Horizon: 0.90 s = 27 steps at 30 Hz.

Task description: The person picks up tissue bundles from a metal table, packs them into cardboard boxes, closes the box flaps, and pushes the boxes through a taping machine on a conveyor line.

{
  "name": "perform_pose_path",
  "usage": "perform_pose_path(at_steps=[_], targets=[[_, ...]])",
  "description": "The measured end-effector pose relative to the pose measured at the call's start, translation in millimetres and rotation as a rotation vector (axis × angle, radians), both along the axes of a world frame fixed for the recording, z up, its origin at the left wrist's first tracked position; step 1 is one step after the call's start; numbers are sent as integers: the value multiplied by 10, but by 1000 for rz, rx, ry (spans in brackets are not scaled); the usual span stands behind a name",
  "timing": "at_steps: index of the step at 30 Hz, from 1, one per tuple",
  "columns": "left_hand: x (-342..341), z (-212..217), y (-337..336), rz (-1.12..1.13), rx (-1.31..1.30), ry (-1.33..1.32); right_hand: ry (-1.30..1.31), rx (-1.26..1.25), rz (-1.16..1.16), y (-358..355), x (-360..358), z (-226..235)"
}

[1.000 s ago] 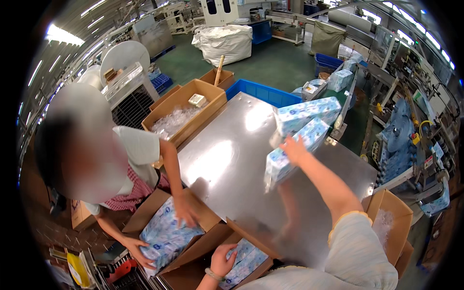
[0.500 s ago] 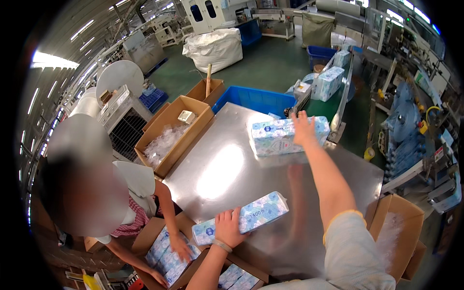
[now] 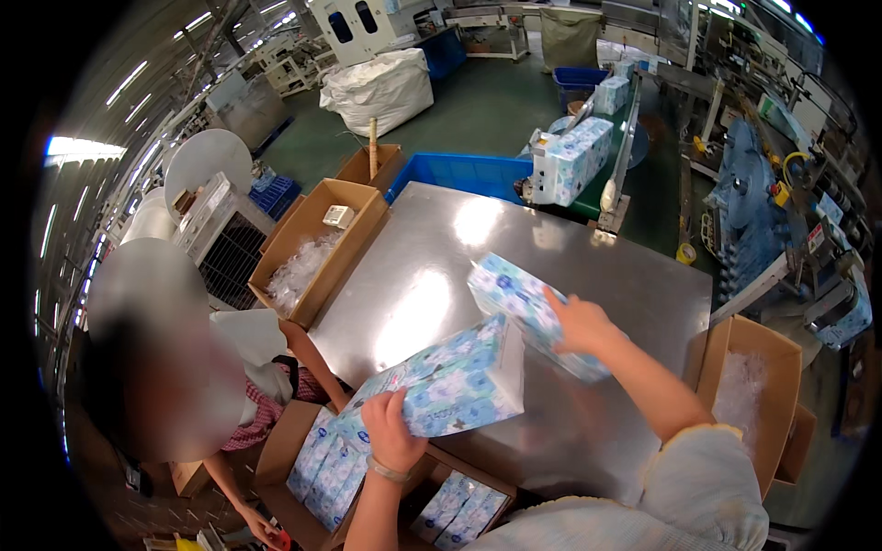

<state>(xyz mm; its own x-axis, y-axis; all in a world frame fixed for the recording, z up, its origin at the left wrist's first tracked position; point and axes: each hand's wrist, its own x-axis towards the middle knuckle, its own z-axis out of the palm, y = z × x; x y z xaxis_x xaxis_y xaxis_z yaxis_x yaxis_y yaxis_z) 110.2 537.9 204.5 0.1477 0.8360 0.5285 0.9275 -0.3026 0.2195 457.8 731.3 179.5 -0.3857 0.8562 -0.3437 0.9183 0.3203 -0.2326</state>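
Head view: two blue-patterned tissue packs handled over a steel table.
Left hand clamps the near pack at the table's front edge; right hand grips the second pack, tilted, mid-table. Either could slip, I judge. Carton below holds packs; side box holds clear bags.

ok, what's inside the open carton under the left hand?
The carton holds blue floral tissue packs lying flat in a row. The left hand and the pack it holds cover the carton's near corner; anything beneath the top layer is hidden.
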Motion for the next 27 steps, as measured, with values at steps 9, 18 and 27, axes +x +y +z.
perform_pose_path(at_steps=[9, 18, 27], targets=[[-314, -45, -1733, 87, -176, -1030, 283, 8, -320, -750, 119, -216], [72, -137, -3453, 442, -78, -1105, 1945, -1040, -820, -1848, -446, -421], [95, -1855, -3319, 87, -1107, -295, 1390, -28, 94, -2945, -2019, 178]])
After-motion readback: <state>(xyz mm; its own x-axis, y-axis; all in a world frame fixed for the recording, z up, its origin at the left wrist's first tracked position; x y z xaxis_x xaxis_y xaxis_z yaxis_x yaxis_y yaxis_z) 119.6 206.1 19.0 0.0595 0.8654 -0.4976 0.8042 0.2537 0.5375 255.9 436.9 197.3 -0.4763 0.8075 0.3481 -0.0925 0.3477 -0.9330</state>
